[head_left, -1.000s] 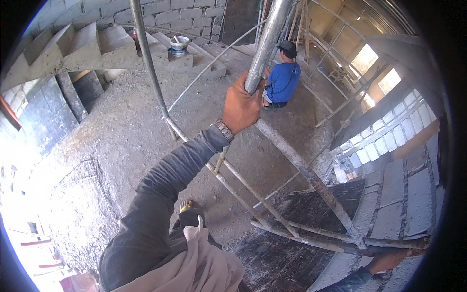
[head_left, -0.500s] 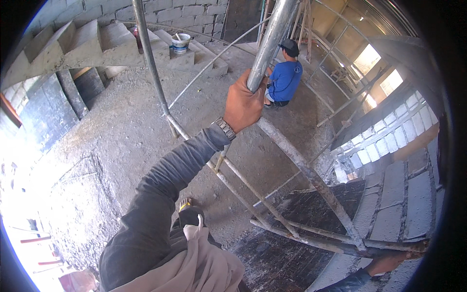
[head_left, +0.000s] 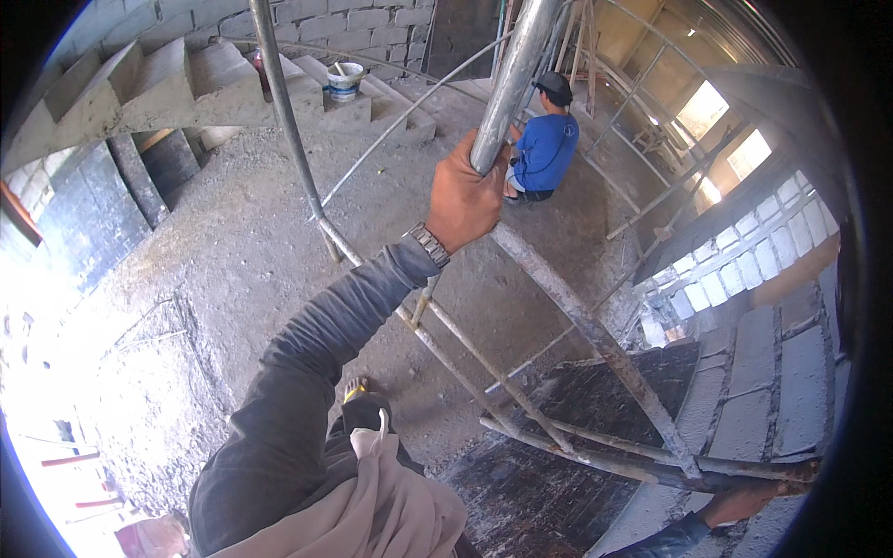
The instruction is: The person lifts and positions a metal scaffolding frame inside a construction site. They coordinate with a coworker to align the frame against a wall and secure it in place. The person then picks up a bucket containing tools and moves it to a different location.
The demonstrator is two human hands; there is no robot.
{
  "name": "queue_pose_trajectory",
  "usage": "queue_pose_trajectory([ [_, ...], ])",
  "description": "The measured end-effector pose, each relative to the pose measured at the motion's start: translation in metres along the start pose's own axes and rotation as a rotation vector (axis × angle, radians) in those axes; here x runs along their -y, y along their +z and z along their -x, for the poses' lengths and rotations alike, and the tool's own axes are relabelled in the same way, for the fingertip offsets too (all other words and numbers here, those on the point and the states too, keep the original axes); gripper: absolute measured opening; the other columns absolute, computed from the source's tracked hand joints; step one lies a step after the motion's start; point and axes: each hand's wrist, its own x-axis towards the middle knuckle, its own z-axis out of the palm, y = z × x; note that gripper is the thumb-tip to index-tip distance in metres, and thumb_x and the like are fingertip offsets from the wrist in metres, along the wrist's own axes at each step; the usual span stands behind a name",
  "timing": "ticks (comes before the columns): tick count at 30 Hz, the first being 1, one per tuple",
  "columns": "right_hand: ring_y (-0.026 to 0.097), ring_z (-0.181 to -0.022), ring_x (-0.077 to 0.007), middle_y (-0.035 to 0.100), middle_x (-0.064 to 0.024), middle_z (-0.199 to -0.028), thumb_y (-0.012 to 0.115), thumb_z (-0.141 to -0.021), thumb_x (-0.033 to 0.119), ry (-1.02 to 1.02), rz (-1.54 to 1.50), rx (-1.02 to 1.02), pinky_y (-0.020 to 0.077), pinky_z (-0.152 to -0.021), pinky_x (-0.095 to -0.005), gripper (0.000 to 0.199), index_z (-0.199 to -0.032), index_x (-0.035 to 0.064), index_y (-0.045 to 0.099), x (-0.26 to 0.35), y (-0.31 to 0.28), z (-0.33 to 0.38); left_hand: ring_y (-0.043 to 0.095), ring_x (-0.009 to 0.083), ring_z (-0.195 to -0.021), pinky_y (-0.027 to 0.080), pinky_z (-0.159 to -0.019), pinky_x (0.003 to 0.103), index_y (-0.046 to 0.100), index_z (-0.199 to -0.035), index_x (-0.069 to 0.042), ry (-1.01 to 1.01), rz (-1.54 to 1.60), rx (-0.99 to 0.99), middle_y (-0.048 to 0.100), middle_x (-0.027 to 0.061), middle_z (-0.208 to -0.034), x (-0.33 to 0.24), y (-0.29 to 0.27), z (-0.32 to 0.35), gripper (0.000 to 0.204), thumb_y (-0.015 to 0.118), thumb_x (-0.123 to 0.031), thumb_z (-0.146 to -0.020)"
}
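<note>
High on a scaffold, the left hand [head_left: 462, 197] is clamped around a shiny upright steel pole [head_left: 510, 84], seemingly for balance, while the right hand [head_left: 744, 503] rests on a rusty horizontal scaffold tube [head_left: 651, 470] at near right, grip unclear. On the far grey concrete stairs [head_left: 186, 84] stands a white plastic bucket [head_left: 344, 82], contents indiscernible, right of it a crouching person in a blue shirt [head_left: 544, 149].

view: tipped slightly up | left hand [head_left: 465, 197]: a little higher in frame on steel pole [head_left: 510, 79]

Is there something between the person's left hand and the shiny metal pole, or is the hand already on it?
Nothing visible stands between them: the left hand is wrapped directly around the shiny metal pole.
</note>
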Motion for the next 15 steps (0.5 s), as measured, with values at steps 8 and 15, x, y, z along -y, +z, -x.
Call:
queue_pose_trajectory([
  [8, 0.045, -0.122, -0.0426, 0.042, -0.0295, -0.136, 0.027, -0.101, 0.044, -0.073, 0.033, -0.01, 0.0392, -0.101, -0.0423, 0.063, -0.137, -0.0059, 0.039, -0.03, 0.003, -0.006, 0.054, 0.0085, -0.067, 0.046, -0.061, 0.027, 0.06, -0.094, 0.0, -0.038, 0.013, 0.003, 0.061, 0.0046, -0.074, -0.004, -0.004, 0.005, 0.012, 0.062, -0.011, -0.089],
  [15, 0.058, -0.101, -0.0411, 0.056, -0.0291, -0.12, 0.041, -0.095, 0.026, -0.97, 0.657, -0.296, 0.0475, -0.085, -0.0452, 0.048, -0.132, -0.0038, 0.043, -0.129, -0.031, -0.045, 0.057, 0.0105, -0.069, 0.047, -0.062, 0.029, 0.061, -0.096, 0.001, 0.343, -0.188, 0.027, 0.062, 0.006, -0.076, 0.039, -0.022, 0.007, 0.012, 0.061, -0.009, -0.088],
])
